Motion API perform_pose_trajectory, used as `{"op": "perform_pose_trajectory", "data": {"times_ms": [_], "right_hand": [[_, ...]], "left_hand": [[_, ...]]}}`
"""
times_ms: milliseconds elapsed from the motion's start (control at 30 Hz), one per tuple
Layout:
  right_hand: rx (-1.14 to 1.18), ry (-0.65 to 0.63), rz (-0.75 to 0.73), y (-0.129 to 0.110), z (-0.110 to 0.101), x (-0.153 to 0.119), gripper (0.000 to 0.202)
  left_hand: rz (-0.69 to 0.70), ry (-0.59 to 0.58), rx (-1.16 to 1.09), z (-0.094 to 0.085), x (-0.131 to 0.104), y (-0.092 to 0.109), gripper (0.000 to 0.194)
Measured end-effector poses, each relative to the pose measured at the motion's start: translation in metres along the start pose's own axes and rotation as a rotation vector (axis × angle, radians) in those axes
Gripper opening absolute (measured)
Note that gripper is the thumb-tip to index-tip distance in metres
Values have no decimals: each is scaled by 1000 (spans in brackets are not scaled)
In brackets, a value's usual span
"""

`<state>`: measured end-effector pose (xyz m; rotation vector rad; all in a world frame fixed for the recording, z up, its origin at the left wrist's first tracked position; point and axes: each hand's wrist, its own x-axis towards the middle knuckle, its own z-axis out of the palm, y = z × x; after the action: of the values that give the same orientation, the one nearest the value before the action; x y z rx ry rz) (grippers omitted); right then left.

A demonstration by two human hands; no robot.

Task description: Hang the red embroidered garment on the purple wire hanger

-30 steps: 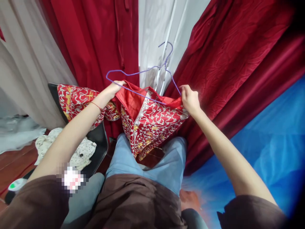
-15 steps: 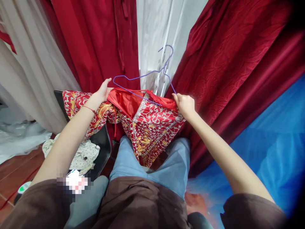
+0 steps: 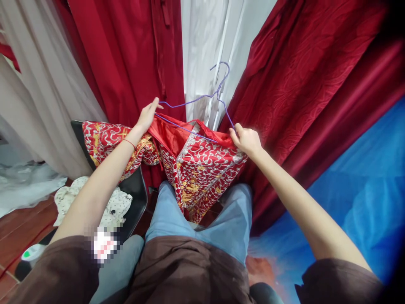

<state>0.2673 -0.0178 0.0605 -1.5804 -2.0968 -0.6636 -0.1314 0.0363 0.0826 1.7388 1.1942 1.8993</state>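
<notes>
A purple wire hanger (image 3: 218, 90) stands hook up, its lower bar across the opening of a red embroidered garment (image 3: 209, 162) with silver and gold patterns. My left hand (image 3: 148, 116) closes over the hanger's left end, by the garment's upper edge. At the other side, my right hand (image 3: 249, 140) grips the garment's right upper corner together with the hanger's right end. Shiny red lining (image 3: 174, 135) shows inside the opening. The lower part of the garment hangs between my knees, and another embroidered part (image 3: 106, 137) lies to the left over the chair.
A black chair (image 3: 139, 198) stands to my left, bearing a white spotted cloth (image 3: 117, 202). Red curtains (image 3: 126, 50) hang in front, with more red cloth (image 3: 303, 84) at right. Blue fabric (image 3: 357, 190) spreads at lower right, and clear plastic (image 3: 28, 181) lies at far left.
My left hand has moved up and right from the garment's edge onto the hanger's left end, covering it. My right hand stays at the garment's right corner.
</notes>
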Motion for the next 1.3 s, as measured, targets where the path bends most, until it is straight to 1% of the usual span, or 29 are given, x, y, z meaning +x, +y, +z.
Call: {"op": "perform_pose_trajectory", "data": {"times_ms": [67,133,200,300,367,400,433,533,567,600,767,867,933,967,1133,1200,1300], "right_hand": [[33,17,37,-1,1,-1,54],[61,61,47,-2,4,-4,61],[57,108,-13,-3,9,-7,69],[25,150,-159,-2,18,-13,82],[2,172,-236,-1,24,-17,87],[-12,181,-270,0,26,-19,84],[-27,187,-303,1,29,-22,77],[-65,180,-380,0,35,-28,42],[-75,176,-393,-2,37,-30,34],[-85,171,-404,-4,38,-32,30],[-106,172,-445,-23,43,-35,33],[-124,182,-360,-31,44,-31,38],[-141,166,-323,-33,43,-28,36],[-146,158,-329,-33,42,-28,35],[-122,98,-450,-34,35,-39,38],[-108,76,-433,-35,32,-41,39],[-103,99,-358,-35,31,-32,36]], "left_hand": [[64,59,-4,9,0,1,56],[83,93,-31,13,-1,-1,55],[84,97,-39,14,-4,-5,54],[64,96,-53,12,-9,-12,53],[46,104,-72,12,-11,-14,52],[37,108,-82,12,-13,-15,51],[27,108,-90,14,-14,-14,50],[2,109,-103,18,-18,-12,49],[-6,110,-100,19,-19,-11,49],[-13,109,-93,19,-20,-10,49],[-21,77,-51,19,-24,-7,49],[-25,64,-49,19,-25,-6,49],[-36,56,-51,18,-26,-5,49],[-43,51,-50,18,-26,-5,49],[-56,33,-35,19,-27,-4,50],[-50,31,-35,19,-27,-4,50],[-52,29,-43,21,-28,-5,50]]}}
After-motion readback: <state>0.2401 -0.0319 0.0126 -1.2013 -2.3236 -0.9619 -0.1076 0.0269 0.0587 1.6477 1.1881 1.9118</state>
